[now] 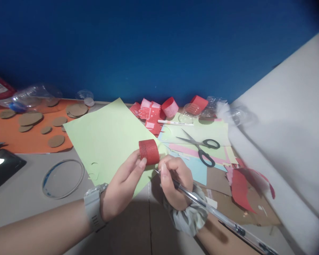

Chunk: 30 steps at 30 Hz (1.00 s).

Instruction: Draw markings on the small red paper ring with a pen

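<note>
My left hand (124,184) pinches the near left edge of a red paper ring (149,152), shaped like a short tube. My right hand (177,180) is closed round a clear-barrelled pen (215,212), its tip pointing left just below the ring. The right fingertips are close to the ring's lower right edge; whether they touch it I cannot tell. Under the ring lies a light green sheet of paper (108,138) with small cut-outs at its lower left corner. Black-handled scissors (199,143) rest with blades apart on papers to the right.
Cardboard discs (30,118) lie on orange paper (5,136) at left, by a plastic bottle (33,97). Nearer are a tape roll (62,179) and a black phone (5,170). Red paper pieces (154,113), a marker (175,122) and plastic cups (188,113) line the back wall.
</note>
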### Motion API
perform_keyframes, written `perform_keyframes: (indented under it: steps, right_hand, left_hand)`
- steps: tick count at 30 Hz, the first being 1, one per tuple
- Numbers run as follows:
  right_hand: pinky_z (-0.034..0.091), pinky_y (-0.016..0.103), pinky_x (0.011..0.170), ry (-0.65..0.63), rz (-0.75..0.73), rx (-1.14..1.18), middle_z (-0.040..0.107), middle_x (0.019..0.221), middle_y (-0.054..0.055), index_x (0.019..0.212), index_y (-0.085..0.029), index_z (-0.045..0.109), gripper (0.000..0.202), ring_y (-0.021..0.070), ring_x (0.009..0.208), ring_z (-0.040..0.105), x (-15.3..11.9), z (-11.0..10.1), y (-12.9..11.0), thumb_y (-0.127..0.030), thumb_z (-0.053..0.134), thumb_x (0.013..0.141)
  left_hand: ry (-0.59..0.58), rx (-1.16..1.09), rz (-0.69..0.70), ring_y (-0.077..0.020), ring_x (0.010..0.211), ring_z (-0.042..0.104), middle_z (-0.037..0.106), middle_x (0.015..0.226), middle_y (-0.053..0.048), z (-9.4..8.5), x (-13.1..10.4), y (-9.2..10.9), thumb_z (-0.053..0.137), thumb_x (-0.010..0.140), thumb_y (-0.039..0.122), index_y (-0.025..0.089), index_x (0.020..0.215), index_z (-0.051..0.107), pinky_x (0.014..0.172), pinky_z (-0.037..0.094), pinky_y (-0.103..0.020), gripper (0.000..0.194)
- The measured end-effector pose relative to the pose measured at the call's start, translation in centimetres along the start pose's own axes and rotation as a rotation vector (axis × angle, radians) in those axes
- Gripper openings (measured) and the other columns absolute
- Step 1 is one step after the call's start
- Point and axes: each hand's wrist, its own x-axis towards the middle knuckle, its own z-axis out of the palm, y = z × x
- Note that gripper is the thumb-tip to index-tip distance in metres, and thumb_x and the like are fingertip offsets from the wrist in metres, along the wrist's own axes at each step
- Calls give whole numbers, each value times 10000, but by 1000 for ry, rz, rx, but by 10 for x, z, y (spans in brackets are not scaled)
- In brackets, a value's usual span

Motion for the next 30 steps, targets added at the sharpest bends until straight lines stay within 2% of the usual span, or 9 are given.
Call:
perform_keyframes:
  steps: [4,10,17,21,30]
  right_hand:
    - [362,280,502,16,37,-4,514,674,-15,770,-231,441,160,114,511,433,-1,0,-1,-158,457,911]
    - [368,248,516,-11,54,-23,528,708,-27,786,-228,458,151,103,548,443,1,-2,3,-152,506,907]
    - [382,247,531,-10,168,-186,495,640,-35,710,-226,411,214,113,550,445,9,-1,-2,-232,496,907]
    - [380,239,526,-19,168,-210,482,621,-43,699,-225,418,219,110,541,443,12,-1,-4,-236,502,901]
    - [375,231,529,-54,161,-228,469,617,-50,695,-226,402,225,106,539,431,13,-2,-4,-218,499,898]
  left_hand:
    - [-64,-60,-15,-210,1295,532,600,1401,-63,0,-1,-1,461,1004,291,195,1327,546,1093,384,-279,347]
    - [-129,45,-7,-204,1256,535,610,1364,-70,-3,0,-10,431,1010,255,182,1345,525,1063,397,-287,355]
    - [-124,132,-10,-205,1133,584,644,1274,-92,-4,0,-9,418,995,237,155,1298,550,1020,423,-304,340]
    - [-110,172,-13,-193,1048,597,646,1255,-86,-4,0,-8,418,991,252,159,1283,563,1003,423,-294,338]
    - [-117,156,-18,-195,1011,603,663,1209,-84,-3,1,-10,415,990,260,162,1270,568,978,434,-295,335]
